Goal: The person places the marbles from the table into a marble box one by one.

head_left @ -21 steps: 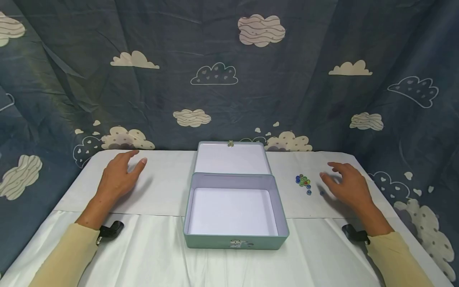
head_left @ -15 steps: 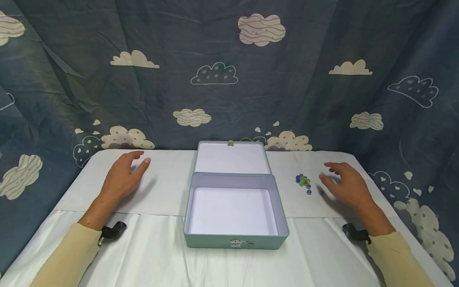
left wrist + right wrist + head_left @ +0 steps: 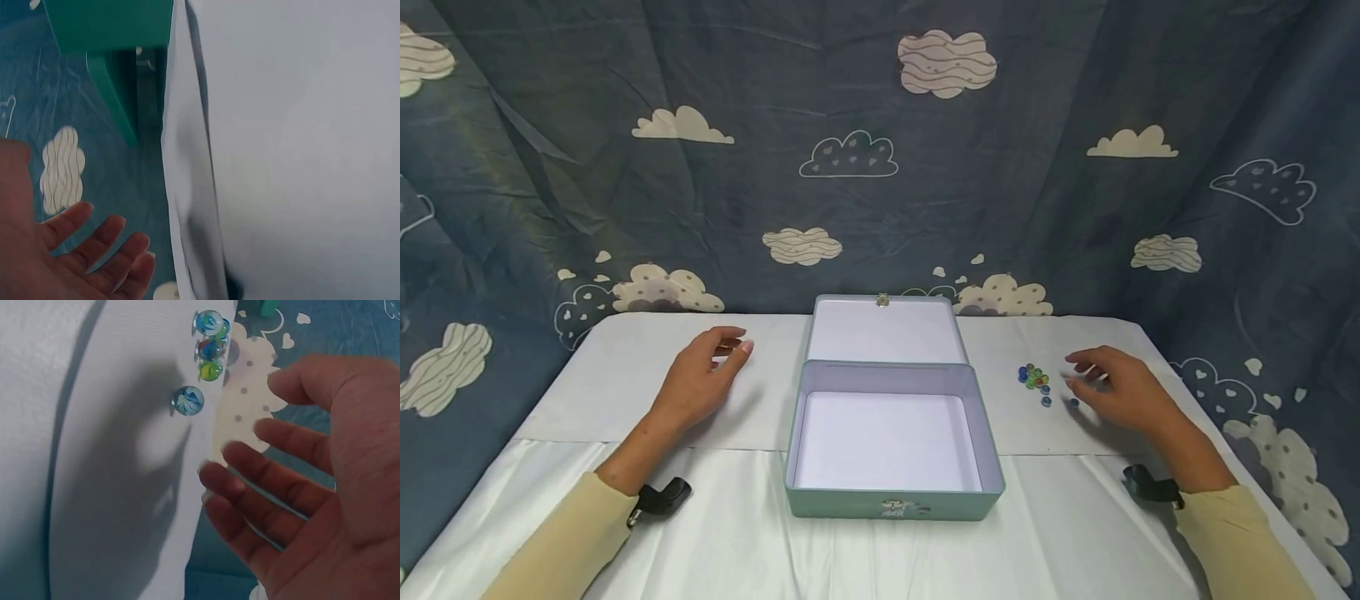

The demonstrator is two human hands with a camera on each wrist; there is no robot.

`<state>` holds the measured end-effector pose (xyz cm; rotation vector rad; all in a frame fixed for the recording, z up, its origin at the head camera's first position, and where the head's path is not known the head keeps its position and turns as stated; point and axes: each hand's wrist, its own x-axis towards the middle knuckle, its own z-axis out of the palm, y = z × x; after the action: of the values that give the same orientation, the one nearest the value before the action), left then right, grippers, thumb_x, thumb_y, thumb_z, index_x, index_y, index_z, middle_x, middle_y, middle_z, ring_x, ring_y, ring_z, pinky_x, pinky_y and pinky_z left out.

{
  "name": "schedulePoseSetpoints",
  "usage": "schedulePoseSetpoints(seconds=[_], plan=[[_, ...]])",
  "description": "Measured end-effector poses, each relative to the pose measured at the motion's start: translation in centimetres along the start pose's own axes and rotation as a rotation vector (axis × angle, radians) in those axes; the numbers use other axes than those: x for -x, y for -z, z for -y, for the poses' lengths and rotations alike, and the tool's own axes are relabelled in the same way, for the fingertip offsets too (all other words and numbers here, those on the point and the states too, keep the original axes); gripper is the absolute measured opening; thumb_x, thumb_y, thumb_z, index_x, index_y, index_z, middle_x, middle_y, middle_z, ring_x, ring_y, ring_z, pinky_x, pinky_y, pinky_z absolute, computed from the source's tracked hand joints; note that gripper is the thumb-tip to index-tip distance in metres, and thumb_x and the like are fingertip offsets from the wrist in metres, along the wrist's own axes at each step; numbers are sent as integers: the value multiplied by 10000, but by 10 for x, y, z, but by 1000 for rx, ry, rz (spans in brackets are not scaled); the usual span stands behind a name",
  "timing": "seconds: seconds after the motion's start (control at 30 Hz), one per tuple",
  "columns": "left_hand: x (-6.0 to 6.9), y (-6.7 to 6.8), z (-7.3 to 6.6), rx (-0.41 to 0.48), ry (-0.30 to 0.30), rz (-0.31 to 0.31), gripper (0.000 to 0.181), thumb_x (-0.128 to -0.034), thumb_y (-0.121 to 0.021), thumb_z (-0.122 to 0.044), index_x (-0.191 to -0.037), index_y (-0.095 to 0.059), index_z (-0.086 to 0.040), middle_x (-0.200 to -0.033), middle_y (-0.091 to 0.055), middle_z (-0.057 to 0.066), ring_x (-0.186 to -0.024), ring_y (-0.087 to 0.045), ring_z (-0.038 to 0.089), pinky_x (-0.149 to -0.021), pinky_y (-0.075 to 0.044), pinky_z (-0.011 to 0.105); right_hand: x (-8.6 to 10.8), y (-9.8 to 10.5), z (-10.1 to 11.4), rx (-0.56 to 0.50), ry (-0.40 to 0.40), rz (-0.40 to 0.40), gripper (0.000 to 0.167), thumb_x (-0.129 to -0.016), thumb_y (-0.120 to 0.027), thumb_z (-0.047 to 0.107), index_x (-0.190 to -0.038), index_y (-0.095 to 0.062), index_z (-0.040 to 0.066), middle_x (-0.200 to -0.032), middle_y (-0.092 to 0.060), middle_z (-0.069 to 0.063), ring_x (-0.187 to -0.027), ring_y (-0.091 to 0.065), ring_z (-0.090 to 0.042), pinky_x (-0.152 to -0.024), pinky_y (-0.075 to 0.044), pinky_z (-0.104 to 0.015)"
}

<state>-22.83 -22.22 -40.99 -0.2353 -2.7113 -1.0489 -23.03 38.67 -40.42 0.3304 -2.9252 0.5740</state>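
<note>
My left hand (image 3: 698,379) hovers over the table left of the tin box, its fingers relaxed and holding nothing; the left wrist view shows the same hand (image 3: 94,262) with loosely bent fingers. Over the table at the right, my right hand (image 3: 1120,390) hangs with relaxed fingers and nothing in them. Just beyond its thumb lies a single blue marble (image 3: 1074,402), seen clearly as a blue-and-clear glass marble (image 3: 188,400) in the right wrist view. A small cluster of glass marbles (image 3: 1036,379), blue, green and reddish, sits farther left, between that hand and the box.
A green tin box (image 3: 895,505) stands mid-table, its hinged lid (image 3: 887,329) laid back and a bare white floor showing inside. White cloth (image 3: 715,533) covers the table. Behind hangs a dark curtain (image 3: 737,192) with cloud prints. Each wrist wears a black camera (image 3: 662,498).
My left hand has moved right, toward the box, and slightly nearer me. My right hand has shifted slightly, its fingers bending a little more. Box and marbles stay put.
</note>
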Motion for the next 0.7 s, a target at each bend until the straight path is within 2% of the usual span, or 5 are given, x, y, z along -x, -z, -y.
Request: schedulePoseSetpoints(seconds=[0.17, 0.37, 0.6, 0.7], plan=[[3, -11, -9, 86, -24, 38, 531, -1114, -527, -474, -1441, -594, -61, -1368, -645, 157, -1268, -639, 344, -1055, -514, 531, 0, 3, -1, -9, 22, 45, 355, -969, -779, 195, -1271, -719, 17, -1126, -719, -156, -969, -672, -319, -827, -593, -508], [13, -24, -20, 136, -22, 103, 510, -1110, -536, -484, -1455, -598, -113, -1379, -647, 130, -1217, -664, 342, -1042, -512, 549, 0, 9, 0, -26, 33, 128, 323, -912, -831, 165, -1196, -752, 33, -1018, -708, -63, -871, -625, -215, -707, -551, -301], [21, -34, -29, 319, -54, 196, 515, -1115, -561, -419, -1520, -539, -102, -1402, -615, 155, -1143, -706, 321, -833, -625, 365, 1, 7, -3, -52, 35, 196, 328, -869, -854, 122, -1169, -750, 41, -983, -685, -46, -831, -584, -196, -671, -541, -271], [24, -37, -31, 382, -66, 239, 513, -1117, -568, -384, -1555, -505, -125, -1433, -594, 164, -1183, -701, 342, -836, -628, 367, 1, 5, -5, -53, 25, 211, 334, -861, -860, 114, -1165, -743, 37, -985, -686, -58, -828, -581, -199, -666, -541, -263]])
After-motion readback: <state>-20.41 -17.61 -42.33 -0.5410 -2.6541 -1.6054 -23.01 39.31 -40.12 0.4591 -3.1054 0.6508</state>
